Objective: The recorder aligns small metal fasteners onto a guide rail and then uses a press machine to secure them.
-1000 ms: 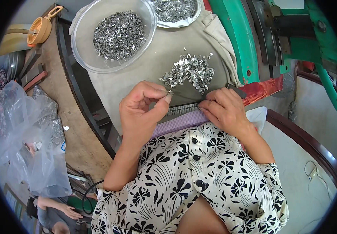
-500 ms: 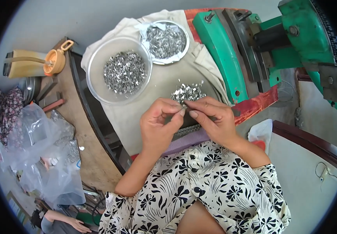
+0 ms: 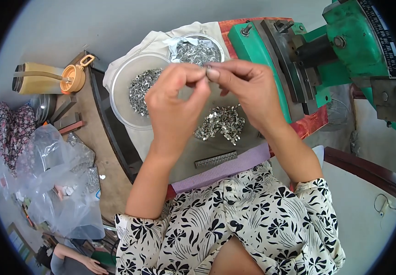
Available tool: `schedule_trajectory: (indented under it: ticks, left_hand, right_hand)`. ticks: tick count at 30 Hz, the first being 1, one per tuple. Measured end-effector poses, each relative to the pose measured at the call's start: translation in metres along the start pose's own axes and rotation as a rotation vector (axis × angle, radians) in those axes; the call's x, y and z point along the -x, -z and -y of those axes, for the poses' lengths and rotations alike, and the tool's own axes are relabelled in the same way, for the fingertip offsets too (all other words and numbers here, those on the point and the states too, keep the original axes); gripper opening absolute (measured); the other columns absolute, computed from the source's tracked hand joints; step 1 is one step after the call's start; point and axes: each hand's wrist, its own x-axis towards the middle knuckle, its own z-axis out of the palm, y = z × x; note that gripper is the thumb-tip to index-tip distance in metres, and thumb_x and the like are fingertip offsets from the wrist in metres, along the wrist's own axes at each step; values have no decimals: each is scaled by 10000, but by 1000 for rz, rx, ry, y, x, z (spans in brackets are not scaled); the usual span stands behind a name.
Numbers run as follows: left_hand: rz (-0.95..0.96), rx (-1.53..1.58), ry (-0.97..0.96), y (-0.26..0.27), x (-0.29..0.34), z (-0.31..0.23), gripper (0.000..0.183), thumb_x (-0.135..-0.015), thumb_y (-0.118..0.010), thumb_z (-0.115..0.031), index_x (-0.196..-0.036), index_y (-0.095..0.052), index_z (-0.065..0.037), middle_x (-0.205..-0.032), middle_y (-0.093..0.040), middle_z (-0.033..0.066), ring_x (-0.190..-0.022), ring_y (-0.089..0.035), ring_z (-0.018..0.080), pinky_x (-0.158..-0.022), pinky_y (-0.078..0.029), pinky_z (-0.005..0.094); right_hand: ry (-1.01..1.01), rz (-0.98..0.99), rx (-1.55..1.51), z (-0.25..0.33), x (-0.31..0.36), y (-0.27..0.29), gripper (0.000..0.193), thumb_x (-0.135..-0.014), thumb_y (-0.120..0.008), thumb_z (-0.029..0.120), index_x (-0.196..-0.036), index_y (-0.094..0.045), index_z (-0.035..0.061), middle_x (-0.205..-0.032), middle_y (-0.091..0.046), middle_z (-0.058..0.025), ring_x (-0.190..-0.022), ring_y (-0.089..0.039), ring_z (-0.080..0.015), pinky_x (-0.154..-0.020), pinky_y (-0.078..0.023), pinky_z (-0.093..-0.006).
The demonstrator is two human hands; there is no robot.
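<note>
My left hand [image 3: 172, 98] and my right hand [image 3: 252, 89] meet above the far part of the cloth, thumbs and forefingers pinched together. Between the fingertips is a tiny metal piece [image 3: 208, 67]; its exact shape is too small to make out. Below them a loose pile of small shiny metal pieces [image 3: 221, 123] lies on the cloth. A clear plastic bowl [image 3: 117, 98], partly covered by my left hand, holds many similar pieces. Behind the hands stands a round lined dish [image 3: 220, 48] of thin metal pieces. A narrow metal strip with a row of slots [image 3: 215, 159] lies near me.
A green hand press [image 3: 257, 68] occupies the right of the table. On the left bench [image 3: 111, 183] are plastic bags [image 3: 65, 183], a yellow-capped bottle [image 3: 73, 78] and metal bars [image 3: 72, 127]. A purple mat [image 3: 225, 169] edges the table before me. Another person's hand [image 3: 95, 266] shows at lower left.
Both hands have risen away from the metal pile toward the dish, still pinched together. The pile and the slotted strip now show more fully, while the bowl is more covered.
</note>
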Motion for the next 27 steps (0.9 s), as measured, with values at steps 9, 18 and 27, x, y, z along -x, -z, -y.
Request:
schedule_trajectory:
  ticks: [9,18,27]
  left_hand:
    - [-3,115,224,3,-13,7,108,-833,-714,11,-940,-733,5,-846,-724,29,-739,-641,65,-680,-518,221]
    - [47,121,309,9,-5,9,89,-840,-742,-24,-925,-744,1,-789,-728,19,-676,-631,41,-635,-507,211]
    - [165,-250,167,27,35,-1,207,-818,-724,11,-1022,-732,-24,-883,-723,110,-729,-702,216,-671,-549,302]
  right_hand:
    - [-133,72,-167,4,-28,2,251,-862,-793,254,-995,-773,42,-908,-721,-8,-770,-599,-86,-645,-495,-237]
    - [-149,86,-1,-2,-30,5,206,-897,-757,204,-995,-769,23,-891,-716,-10,-784,-601,-70,-661,-460,-218]
    - [192,17,398,-25,-4,9,226,-880,-742,192,-945,-748,-24,-820,-729,-59,-702,-610,-92,-636,-467,-250]
